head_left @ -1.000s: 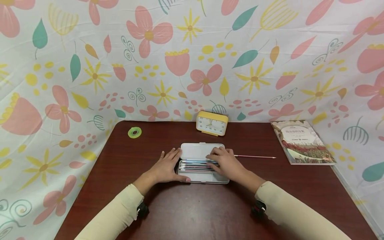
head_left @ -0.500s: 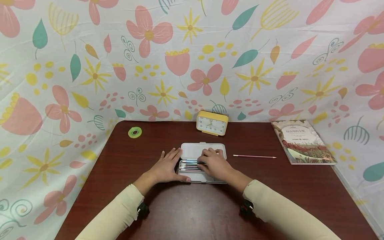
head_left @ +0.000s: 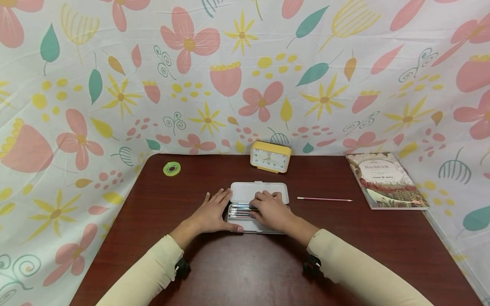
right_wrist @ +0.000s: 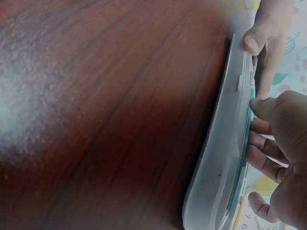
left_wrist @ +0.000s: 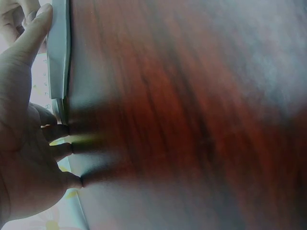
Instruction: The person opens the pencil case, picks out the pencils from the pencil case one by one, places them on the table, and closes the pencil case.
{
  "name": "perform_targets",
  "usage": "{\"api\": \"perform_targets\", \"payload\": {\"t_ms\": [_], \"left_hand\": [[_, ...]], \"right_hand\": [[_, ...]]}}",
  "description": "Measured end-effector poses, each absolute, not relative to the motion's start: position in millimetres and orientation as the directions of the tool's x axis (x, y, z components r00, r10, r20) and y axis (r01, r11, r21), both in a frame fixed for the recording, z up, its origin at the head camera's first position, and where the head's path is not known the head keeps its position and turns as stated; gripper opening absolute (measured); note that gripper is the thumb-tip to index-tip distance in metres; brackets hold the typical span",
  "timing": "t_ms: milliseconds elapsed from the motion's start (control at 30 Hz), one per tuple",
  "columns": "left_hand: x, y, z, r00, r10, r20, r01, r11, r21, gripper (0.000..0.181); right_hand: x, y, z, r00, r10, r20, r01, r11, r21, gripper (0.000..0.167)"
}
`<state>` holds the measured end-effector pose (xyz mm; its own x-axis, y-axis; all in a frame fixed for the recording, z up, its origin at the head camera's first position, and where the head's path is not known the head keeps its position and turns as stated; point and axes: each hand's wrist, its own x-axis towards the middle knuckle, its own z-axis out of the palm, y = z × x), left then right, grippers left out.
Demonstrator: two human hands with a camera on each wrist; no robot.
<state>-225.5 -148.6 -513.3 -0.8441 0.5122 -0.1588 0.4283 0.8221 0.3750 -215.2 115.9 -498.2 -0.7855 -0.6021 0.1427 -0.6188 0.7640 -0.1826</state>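
Pencils (head_left: 240, 211) in the case (head_left: 254, 225) look light, stiff, best pinched midway; left hand (head_left: 212, 213) has fingers apart, right hand's (head_left: 272, 210) I can't tell.

Smooth, shiny wood is being shown by the table (head_left: 237, 272), with light being bounced off it. A hard, smooth finish is being shown by the case (head_left: 241, 193). Smooth plastic is being seen on the clock (head_left: 270, 158) and smooth paper on the book (head_left: 386, 182). Dull, creased cloth is being seen in the sheet (head_left: 268, 59) and dull, soft cloth on the sleeves (head_left: 356, 263).
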Motion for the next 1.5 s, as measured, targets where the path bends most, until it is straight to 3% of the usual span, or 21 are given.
{"api": "perform_targets", "payload": {"t_ms": [467,867,1167,1500], "left_hand": [[-225,-149,-514,-0.842,0.518,-0.151,0.434,0.816,0.381,0.134],[-225,-149,-515,-0.846,0.514,-0.142,0.435,0.82,0.372,0.134],[-226,-148,-516,-0.846,0.514,-0.142,0.436,0.82,0.371,0.134],[-225,-148,-516,-0.848,0.509,-0.147,0.431,0.824,0.367,0.135]], "right_hand": [[-215,114,-501,-0.766,-0.625,0.151,-0.643,0.736,-0.212,0.02],[-220,109,-514,-0.723,-0.635,0.274,-0.689,0.694,-0.209,0.009],[-219,99,-507,-0.763,-0.614,0.201,-0.645,0.744,-0.172,0.011],[-218,100,-501,-0.746,-0.616,0.253,-0.659,0.736,-0.155,0.007]]}}
